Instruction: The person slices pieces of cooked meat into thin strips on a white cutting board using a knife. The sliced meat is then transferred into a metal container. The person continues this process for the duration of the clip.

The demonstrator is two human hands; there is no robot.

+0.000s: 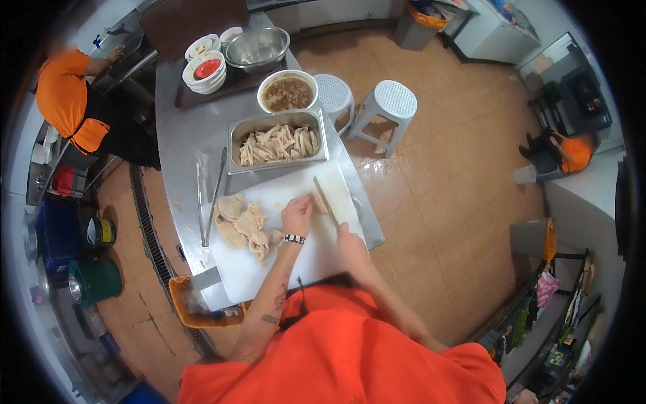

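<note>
My right hand (350, 247) grips the handle of a kitchen knife (326, 201), its blade pointing away from me over a white cutting board (282, 280). Beside the blade, on its left, lies a piece of pale cooked meat (319, 203). My left hand (297, 214) has its fingers bent at the near left of that piece; whether they touch it is hard to see. Several pale pieces of meat, seemingly chicken (245, 222), are heaped on the board's left part. Beyond the board, a steel pan (233, 156) holds many cut meat strips (280, 144).
Metal tongs (212, 199) lie left of the pan and board. Behind the pan stand a bowl of brown broth (288, 94), stacked white bowls (204, 81) and a steel bowl (257, 45). Plastic stools (393, 103) are right of the table. One person (70, 101) stands left; another (575, 151) sits right.
</note>
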